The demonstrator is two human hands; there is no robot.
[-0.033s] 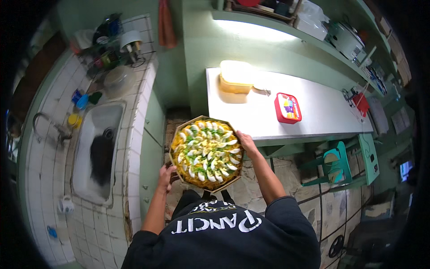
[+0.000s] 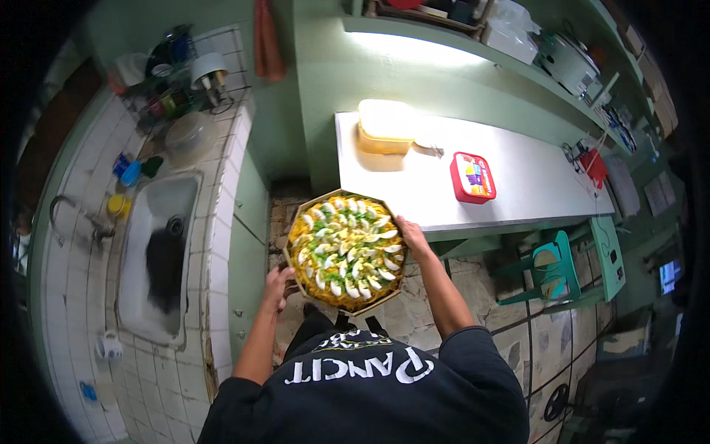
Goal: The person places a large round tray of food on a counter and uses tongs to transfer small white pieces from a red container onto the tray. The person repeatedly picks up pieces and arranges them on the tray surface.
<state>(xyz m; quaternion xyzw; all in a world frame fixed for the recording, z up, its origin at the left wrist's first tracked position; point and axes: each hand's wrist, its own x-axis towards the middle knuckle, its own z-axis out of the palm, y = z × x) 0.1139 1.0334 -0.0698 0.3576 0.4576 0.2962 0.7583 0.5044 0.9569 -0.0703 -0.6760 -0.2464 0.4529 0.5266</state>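
Golden food (image 2: 345,251) topped with egg wedges (image 2: 389,234) filled the octagonal tray (image 2: 379,303), clasped at its sides between your left hand (image 2: 277,288) and right hand (image 2: 415,238), though the fingers underneath were hidden. Before your torso, it had shifted slightly rightward in view, beside the white table (image 2: 421,196), your two-handed carry apparently undisturbed.
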